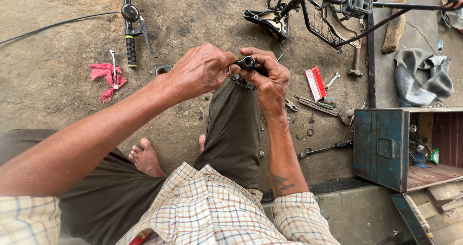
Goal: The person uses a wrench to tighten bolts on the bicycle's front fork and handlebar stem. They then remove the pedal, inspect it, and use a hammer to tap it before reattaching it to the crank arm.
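Note:
Both my hands meet above my raised right knee, around a small black tubular bicycle part (248,62) with a round opening facing up. My left hand (202,70) closes on its left side with fingers curled. My right hand (269,80) grips it from the right and below, thumb over the top. A metal piece (242,83) shows just under the part, between my hands; what it is I cannot tell.
On the dirt ground lie a handlebar with brake lever (131,28), a red rag (107,76), a red-and-white small box (315,83), wrenches (332,80), a hammer (356,61) and a screwdriver (325,149). A bicycle frame (337,3) stands beyond. An open blue metal toolbox (381,146) sits right.

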`<state>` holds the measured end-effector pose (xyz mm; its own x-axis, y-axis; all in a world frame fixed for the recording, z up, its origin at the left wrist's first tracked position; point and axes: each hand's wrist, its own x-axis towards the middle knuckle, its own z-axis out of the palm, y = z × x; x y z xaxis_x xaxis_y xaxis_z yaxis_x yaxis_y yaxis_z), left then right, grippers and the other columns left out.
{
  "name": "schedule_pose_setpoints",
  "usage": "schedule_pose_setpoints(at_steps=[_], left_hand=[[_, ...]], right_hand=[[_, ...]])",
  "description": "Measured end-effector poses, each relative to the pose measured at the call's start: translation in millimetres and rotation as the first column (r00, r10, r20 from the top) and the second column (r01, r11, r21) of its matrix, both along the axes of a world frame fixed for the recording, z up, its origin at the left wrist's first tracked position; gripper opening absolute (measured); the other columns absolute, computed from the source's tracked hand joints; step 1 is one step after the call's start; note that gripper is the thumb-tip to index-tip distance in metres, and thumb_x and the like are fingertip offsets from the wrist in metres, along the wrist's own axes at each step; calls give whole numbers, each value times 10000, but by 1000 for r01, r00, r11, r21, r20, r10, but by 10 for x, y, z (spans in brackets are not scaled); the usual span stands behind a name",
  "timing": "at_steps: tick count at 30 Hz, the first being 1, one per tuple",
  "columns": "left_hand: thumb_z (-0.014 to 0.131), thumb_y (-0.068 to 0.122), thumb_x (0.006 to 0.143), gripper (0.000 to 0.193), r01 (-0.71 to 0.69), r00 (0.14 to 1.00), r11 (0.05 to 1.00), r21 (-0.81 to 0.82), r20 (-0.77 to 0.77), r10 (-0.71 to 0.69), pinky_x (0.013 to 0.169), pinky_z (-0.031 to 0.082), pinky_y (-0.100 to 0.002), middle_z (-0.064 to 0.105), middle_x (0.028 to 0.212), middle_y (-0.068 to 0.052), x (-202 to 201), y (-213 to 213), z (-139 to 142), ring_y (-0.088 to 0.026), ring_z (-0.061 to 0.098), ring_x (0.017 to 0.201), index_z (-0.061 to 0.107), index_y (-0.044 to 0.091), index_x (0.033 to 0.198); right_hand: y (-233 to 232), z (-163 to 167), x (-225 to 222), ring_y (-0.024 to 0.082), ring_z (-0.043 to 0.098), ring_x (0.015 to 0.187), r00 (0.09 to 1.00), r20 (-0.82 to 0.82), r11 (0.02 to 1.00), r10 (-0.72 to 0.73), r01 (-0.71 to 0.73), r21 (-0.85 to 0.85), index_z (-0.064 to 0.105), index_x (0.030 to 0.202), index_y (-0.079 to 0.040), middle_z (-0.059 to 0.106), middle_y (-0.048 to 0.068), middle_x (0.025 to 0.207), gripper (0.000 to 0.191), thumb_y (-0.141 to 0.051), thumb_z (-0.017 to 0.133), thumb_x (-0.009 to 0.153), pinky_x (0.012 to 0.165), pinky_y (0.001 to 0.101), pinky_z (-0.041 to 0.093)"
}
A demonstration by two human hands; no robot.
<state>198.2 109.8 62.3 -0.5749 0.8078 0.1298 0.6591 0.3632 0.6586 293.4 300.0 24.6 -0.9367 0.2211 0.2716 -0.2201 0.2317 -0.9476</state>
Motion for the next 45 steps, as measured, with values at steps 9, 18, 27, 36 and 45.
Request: schedule_pose_setpoints(at_steps=[9,18,27,36,45], left_hand=[[657,313,969,291,100,994,984,145,-66,-91,612,524,-491,714,766,-149,-115,-86,-42,-343,695,682,751,102,1146],[674,304,963,264,66,998,995,73,-4,-66,612,528,-491,694,713,-180,-125,-70,-1,-365,685,657,771,117,1122],[653,265,955,221,-81,983,997,-12,164,82,571,542,-469,706,687,-133,123,25,70,-313,692,595,771,137,1091],[643,226,984,346,-219,964,952,213,200,176,499,512,-351,734,775,-68,210,-75,-166,-143,599,543,663,134,1316],[653,303,1033,422,-346,731,866,360,682,9,494,440,-215,621,717,59,-136,-537,-696,-12,527,594,643,130,1418]], right_hand=[[22,121,-2,164,685,1157,996,13,976,89,-90,200,739,1180,-52,698,97,1321,269,-7,779,917,982,293,593],[-12,141,-18,164,692,1138,998,31,999,49,-50,22,765,1045,-33,691,118,1317,189,-28,820,864,951,286,604],[-75,-21,41,124,687,994,989,-135,990,-56,72,118,724,959,-26,730,68,1110,164,-69,854,868,876,257,601],[-160,154,-29,208,695,1098,988,-146,928,48,10,372,712,1121,-56,714,87,1205,230,-30,816,917,945,323,618],[-271,-214,-22,338,672,1068,991,-57,619,124,-32,785,698,1209,-46,728,148,1156,426,20,768,794,913,456,550]])
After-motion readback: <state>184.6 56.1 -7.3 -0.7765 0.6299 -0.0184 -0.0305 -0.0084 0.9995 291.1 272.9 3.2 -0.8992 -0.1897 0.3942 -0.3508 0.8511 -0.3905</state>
